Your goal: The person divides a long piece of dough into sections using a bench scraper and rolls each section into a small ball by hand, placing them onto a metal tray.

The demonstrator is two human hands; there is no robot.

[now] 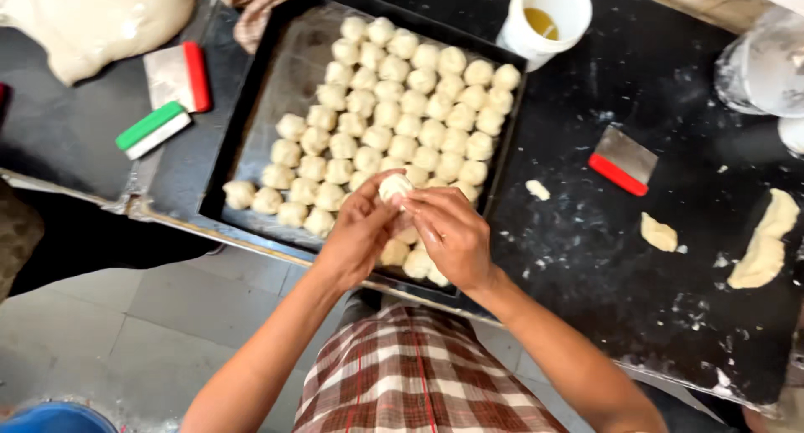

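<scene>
My left hand (356, 232) and my right hand (452, 232) meet over the near edge of a black baking tray (251, 90). Between their fingertips they pinch one small pale dough ball (394, 186). Several rows of similar dough balls (402, 106) fill the tray from its far right corner down toward my hands. A few more balls lie just under my palms, partly hidden.
A white cup (548, 14) with yellow liquid stands beyond the tray. A red-handled scraper (624, 161) and dough scraps (762, 240) lie on the black counter at right. Red (180, 74) and green (152, 129) scrapers and a dough mass (84, 18) sit at left.
</scene>
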